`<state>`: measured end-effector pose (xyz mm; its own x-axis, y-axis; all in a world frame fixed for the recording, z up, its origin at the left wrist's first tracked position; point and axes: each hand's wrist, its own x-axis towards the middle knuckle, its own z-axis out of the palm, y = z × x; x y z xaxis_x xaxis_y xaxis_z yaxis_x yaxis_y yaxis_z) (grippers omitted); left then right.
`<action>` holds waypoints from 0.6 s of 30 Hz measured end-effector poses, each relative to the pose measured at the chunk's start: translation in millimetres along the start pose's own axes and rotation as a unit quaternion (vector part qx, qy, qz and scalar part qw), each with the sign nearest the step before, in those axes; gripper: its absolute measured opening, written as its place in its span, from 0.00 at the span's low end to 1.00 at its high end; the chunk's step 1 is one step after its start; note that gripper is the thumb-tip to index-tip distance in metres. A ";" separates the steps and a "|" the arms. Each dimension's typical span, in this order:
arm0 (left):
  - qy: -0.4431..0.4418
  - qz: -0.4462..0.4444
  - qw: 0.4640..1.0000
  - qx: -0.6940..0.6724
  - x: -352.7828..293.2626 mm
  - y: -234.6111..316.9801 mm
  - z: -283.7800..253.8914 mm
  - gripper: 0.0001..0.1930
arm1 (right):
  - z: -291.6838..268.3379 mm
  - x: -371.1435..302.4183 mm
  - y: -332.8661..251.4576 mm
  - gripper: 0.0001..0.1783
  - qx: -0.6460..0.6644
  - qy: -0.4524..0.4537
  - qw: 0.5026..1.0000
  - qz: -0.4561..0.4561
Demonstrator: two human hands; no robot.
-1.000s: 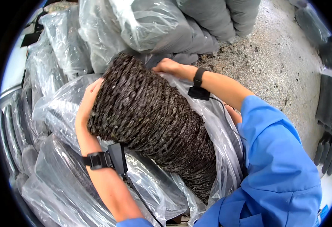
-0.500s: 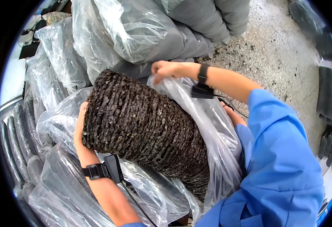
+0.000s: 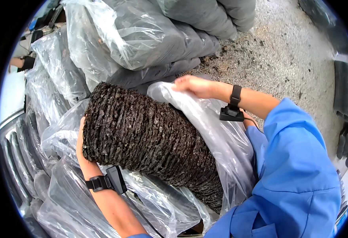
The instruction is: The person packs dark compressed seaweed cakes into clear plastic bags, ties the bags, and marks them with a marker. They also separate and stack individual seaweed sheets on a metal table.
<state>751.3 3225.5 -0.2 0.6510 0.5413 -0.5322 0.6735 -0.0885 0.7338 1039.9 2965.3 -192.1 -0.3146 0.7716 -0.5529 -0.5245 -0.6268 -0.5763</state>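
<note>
A long, thick stack of dark, crinkled sheets that look like dried seaweed (image 3: pixel 142 135) lies slantwise in front of me, its lower right end inside a clear plastic bag (image 3: pixel 221 150). My left hand (image 3: pixel 81 126) reaches around the stack's left end. Only its edge shows; its fingers are hidden behind the sheets. My right hand (image 3: pixel 192 86) is above the stack's far side, its fingers closed on the bag's open edge. That bag side is drawn up along the stack's right flank. Both my wrists wear black straps with small cabled boxes.
Several filled plastic bags (image 3: pixel 150 43) are piled behind the stack and to the left. Loose clear plastic (image 3: pixel 74 198) spreads below my left forearm. Speckled floor (image 3: pixel 277 59) with dark scraps lies at right. Another person's hand (image 3: pixel 17 62) shows at far left.
My right hand has moved right and slightly nearer, drawing the bag's edge with it. The stack's left end sits slightly lower and farther left in view. A person's hand has appeared at far left.
</note>
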 end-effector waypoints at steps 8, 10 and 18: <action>-0.002 -0.010 1.000 0.010 0.1 7.8 5.6 0.17 | -28.4 -2.2 -28.2 0.27 -0.321 0.268 0.872 -0.256; -0.007 -0.009 1.000 0.011 5.6 8.5 9.0 0.17 | -19.9 13.5 -48.0 0.25 -0.434 0.185 0.840 -0.267; -0.011 -0.012 0.999 0.028 5.6 27.0 11.8 0.18 | 37.3 131.8 -51.9 0.20 -0.600 -0.108 0.780 -0.139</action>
<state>777.2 3216.3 11.6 0.6417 0.5250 -0.5591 0.7072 -0.1230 0.6963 996.2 3103.5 -212.7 -0.5155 0.8146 -0.2660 0.4818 0.0189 -0.8761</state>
